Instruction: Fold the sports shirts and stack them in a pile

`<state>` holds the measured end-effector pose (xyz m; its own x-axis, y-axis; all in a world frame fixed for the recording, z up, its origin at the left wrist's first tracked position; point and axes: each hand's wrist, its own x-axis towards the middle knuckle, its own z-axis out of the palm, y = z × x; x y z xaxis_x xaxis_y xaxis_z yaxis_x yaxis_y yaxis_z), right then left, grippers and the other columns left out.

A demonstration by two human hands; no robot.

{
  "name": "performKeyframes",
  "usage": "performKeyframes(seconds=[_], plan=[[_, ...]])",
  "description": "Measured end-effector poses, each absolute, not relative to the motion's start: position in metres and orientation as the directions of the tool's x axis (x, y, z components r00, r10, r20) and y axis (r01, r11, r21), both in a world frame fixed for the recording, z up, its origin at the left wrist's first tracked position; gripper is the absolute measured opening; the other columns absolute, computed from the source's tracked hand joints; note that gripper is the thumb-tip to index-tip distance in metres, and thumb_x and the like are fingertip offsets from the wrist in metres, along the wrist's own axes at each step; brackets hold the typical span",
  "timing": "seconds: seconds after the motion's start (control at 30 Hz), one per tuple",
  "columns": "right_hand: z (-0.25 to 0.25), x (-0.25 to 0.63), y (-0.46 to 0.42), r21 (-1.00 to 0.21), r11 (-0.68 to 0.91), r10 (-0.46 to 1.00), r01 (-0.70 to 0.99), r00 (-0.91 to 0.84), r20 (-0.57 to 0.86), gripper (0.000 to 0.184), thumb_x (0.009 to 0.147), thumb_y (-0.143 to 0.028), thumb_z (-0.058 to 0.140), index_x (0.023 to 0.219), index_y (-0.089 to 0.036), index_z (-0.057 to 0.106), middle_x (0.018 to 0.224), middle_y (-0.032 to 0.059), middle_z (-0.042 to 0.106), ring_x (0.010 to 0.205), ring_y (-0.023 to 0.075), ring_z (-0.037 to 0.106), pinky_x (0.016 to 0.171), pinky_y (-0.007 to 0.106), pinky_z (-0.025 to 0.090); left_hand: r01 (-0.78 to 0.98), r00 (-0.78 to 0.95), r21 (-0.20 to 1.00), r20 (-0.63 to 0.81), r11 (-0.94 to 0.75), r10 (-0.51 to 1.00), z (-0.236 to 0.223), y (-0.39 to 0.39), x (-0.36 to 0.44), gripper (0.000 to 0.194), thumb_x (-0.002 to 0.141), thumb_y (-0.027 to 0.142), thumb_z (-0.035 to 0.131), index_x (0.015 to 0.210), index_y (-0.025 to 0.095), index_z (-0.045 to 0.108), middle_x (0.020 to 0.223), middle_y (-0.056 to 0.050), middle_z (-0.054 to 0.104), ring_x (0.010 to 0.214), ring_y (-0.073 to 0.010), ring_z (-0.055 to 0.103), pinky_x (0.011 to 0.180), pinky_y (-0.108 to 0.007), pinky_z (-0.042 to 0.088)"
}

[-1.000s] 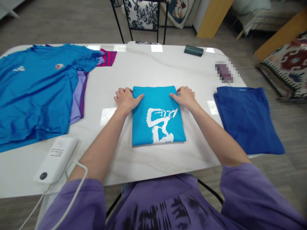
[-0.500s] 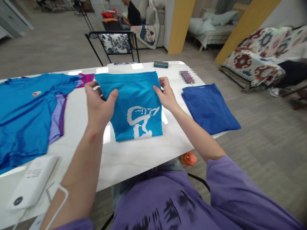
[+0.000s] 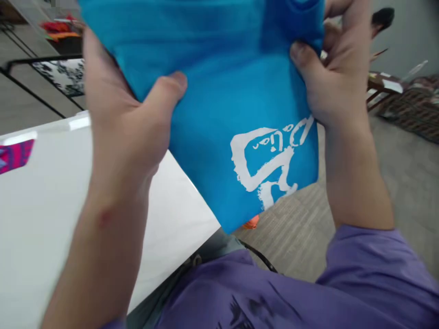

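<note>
A folded bright blue T-shirt (image 3: 212,119) with white brush-style lettering hangs between my two hands, close to the camera. My left hand (image 3: 133,114) grips its left side, thumb lying on the front and the other fingers hidden behind the cloth. On the opposite side, my right hand (image 3: 336,77) pinches the edge with its thumb in front. The upper right of the cloth looks darker blue; whether that is shadow or another garment, I cannot tell. The lower corner hangs past the table's edge, above my lap.
A white table (image 3: 44,219) stretches to the left, with a pink patterned cloth (image 3: 17,154) on it. Beyond stands a black-framed chair (image 3: 61,75). An orange object (image 3: 252,222) shows below the shirt. A dark wooden stand (image 3: 384,84) and part of a person are at the far right.
Both hands have raised the folded T-shirt from above the table, closer to the camera. The view has turned to the right, and the laid-out shirts at left have gone out of sight.
</note>
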<state>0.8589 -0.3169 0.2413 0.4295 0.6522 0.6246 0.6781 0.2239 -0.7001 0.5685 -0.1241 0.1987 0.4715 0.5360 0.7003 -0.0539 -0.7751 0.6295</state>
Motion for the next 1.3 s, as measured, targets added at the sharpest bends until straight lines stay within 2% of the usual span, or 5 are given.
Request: performKeyframes(seconds=[0.1,0.3,0.7,0.97,1.3], plan=[[0.209,0.915,-0.289,-0.529,0.088,0.685,0.844,0.334,0.647,0.022,0.111,-0.037,0.075,0.125,-0.029,0.061,0.127,0.0014,0.073,0.119,0.0210,0.071,0.117,0.040,0.058,-0.189,0.519,0.686,0.678,-0.703,0.521,0.156,-0.092,0.654,0.046,0.114,0.046,0.057,0.153,0.026,0.045,0.154,-0.001,0.067,0.143,-0.0258,0.069,0.122,-0.057,0.056],[0.077,0.999,-0.225,-0.389,-0.378,0.817,0.840,0.500,0.288,0.061,0.108,-0.034,0.069,0.162,-0.009,0.053,0.168,0.0242,0.059,0.154,0.0332,0.059,0.134,0.053,0.043,0.504,0.579,0.626,0.266,-0.595,0.771,0.039,-0.068,0.747,0.092,0.099,0.051,0.078,0.172,0.013,0.037,0.169,-0.029,0.053,0.161,-0.0477,0.049,0.132,-0.066,0.045],[-0.026,0.969,-0.227,-0.237,-0.367,0.913,0.900,0.397,0.094,0.074,0.112,-0.062,0.047,0.174,-0.022,0.054,0.186,0.0147,0.039,0.177,0.0397,0.031,0.143,0.069,0.025,0.303,0.937,0.358,0.057,-0.883,0.345,-0.028,-0.175,0.707,0.155,0.073,0.113,0.058,0.186,0.013,0.023,0.194,-0.026,0.009,0.180,-0.0529,-0.001,0.142,-0.076,0.016],[0.018,0.874,-0.152,-0.191,-0.062,0.930,0.980,0.126,0.345,0.064,0.102,-0.080,0.050,0.150,-0.046,0.074,0.145,0.0304,0.072,0.141,0.0520,0.068,0.108,0.077,0.048,0.617,0.725,0.353,0.092,-0.703,0.683,0.053,-0.112,0.477,0.093,0.106,0.084,0.050,0.175,0.022,0.045,0.176,-0.021,0.053,0.159,-0.0396,0.056,0.132,-0.058,0.044],[0.014,0.517,0.054,-0.488,0.395,0.900,0.779,-0.436,0.033,0.051,0.105,-0.074,0.056,0.137,-0.039,0.075,0.126,0.0076,0.085,0.109,0.0377,0.082,0.107,0.060,0.062,0.964,-0.224,0.162,0.058,0.212,0.973,0.053,-0.043,0.099,0.038,0.112,0.042,0.058,0.141,0.021,0.070,0.146,-0.016,0.074,0.135,-0.0350,0.071,0.111,-0.046,0.056]])
